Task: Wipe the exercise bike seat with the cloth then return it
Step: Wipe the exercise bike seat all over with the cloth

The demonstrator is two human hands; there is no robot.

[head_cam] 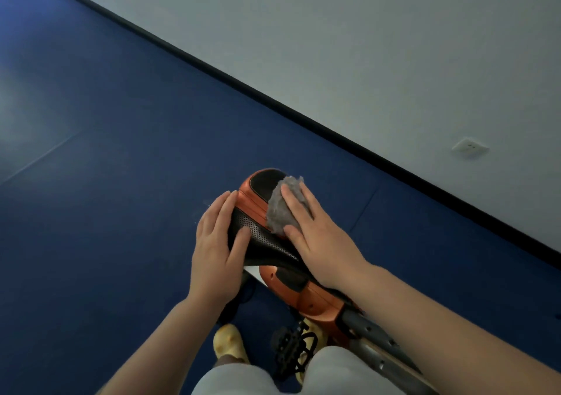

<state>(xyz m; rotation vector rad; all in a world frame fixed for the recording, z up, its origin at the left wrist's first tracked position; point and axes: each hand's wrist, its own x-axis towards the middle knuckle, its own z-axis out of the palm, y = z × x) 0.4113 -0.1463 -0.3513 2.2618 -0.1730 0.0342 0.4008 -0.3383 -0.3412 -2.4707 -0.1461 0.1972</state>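
At the seat's [258,209] two o'clock edge, the flat right hand [315,237] presses the cloth [280,212], which could slip off sideways while the flat left hand [217,243] steadies.

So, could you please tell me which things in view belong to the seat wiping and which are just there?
Part of the job:
- bike seat, black and orange
- grey cloth, pressed flat on the seat by the right hand
- left hand, resting on the seat's side

Just there:
- wall socket
- pedal
- yellow shoe
- blue floor
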